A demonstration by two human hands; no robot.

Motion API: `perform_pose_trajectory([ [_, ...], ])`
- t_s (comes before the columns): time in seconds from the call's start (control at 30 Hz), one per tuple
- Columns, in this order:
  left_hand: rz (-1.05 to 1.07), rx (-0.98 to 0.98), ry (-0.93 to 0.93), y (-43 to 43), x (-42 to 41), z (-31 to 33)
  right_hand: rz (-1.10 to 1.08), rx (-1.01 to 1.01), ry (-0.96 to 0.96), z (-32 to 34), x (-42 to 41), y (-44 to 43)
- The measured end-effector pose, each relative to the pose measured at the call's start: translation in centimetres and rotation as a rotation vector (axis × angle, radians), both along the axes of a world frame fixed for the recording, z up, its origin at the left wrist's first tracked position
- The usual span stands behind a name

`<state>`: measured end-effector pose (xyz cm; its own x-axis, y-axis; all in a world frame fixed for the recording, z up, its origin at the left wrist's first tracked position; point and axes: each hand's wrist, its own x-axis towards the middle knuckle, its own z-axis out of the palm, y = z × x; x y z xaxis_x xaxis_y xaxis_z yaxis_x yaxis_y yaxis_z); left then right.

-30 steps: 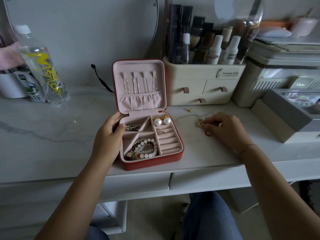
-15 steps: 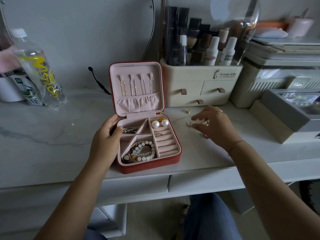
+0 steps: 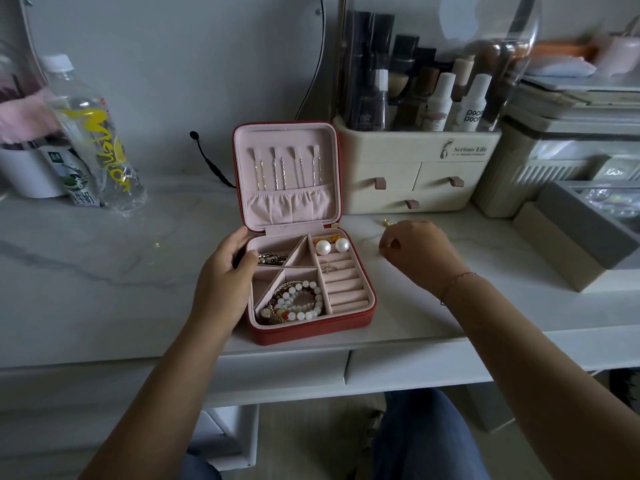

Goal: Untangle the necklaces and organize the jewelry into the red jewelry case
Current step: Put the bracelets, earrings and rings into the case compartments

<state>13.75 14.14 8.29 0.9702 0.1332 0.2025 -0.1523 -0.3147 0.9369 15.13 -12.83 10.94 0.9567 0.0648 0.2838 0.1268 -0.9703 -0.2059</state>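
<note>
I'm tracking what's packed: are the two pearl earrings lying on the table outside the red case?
No, both pearl earrings sit inside the red jewelry case, in its top right compartment.

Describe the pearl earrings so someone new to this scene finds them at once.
Find the open red jewelry case in the middle of the white desk. In its tray, the back right compartment, just behind the ridged ring rolls, holds the pearl earrings side by side. They are two large plain white balls, much bigger than the bracelet beads in the front compartment.

Bare forearms, thin wrist bracelet (image 3: 459, 279), blue jeans (image 3: 426, 441)
</note>
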Motion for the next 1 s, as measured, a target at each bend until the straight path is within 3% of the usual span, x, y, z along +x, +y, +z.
perform_pose_trajectory([
  [0.2, -0.003, -0.002, -0.005, 0.0, 0.0, 0.1, 0.19, 0.797, 0.071, 1.5, -1.8, 0.4],
  [0.33, 0.002, -0.003, -0.005, -0.1, -0.1, 0.1, 0.326, 1.069, 0.186, 1.2, -2.5, 2.0],
  [0.53, 0.001, -0.009, -0.001, -0.1, -0.2, 0.3, 0.33, 1.096, 0.237, 0.1, -2.5, 2.9],
  [1.0, -0.011, -0.013, -0.007, -0.1, -0.2, 0.3, 0.309, 0.597, 0.21, 1.6, -1.9, 2.5],
])
